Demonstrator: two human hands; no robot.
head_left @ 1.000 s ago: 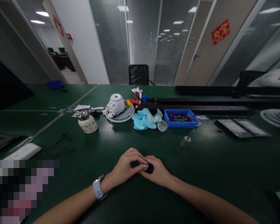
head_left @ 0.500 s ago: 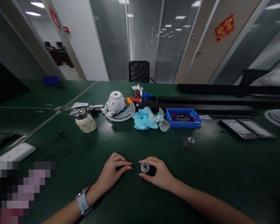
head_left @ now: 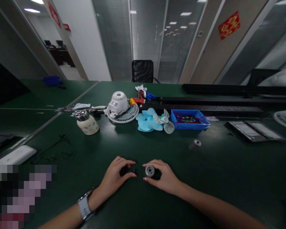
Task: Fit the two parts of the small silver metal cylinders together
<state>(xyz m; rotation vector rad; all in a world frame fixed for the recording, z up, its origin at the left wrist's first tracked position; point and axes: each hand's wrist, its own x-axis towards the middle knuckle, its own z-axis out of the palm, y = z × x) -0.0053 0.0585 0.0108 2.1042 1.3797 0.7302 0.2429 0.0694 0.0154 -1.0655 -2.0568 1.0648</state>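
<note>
My right hand (head_left: 163,176) curls its thumb and fingers round a small motor (head_left: 150,171), a silver metal cylinder whose round end faces up. My left hand (head_left: 118,173) rests on the table to the left of it, with thumb and fingertips apart. A tiny dark piece (head_left: 133,170) lies on the table between those fingertips; its kind is too small to make out. Farther off to the right stands a second, similar metal cylinder (head_left: 195,144), apart from both hands.
Beyond my hands on the green table (head_left: 124,144) are a cream bottle (head_left: 88,124), a white fan housing (head_left: 119,103), light-blue fan blades (head_left: 149,119) and a blue tray (head_left: 190,125) of wires. Black rails (head_left: 216,111) lie at the back right. Glasses (head_left: 57,156) lie at left.
The thumb and fingers of my left hand have spread apart, and the tiny dark piece now shows between them. My right hand still holds the motor in nearly the same spot.
</note>
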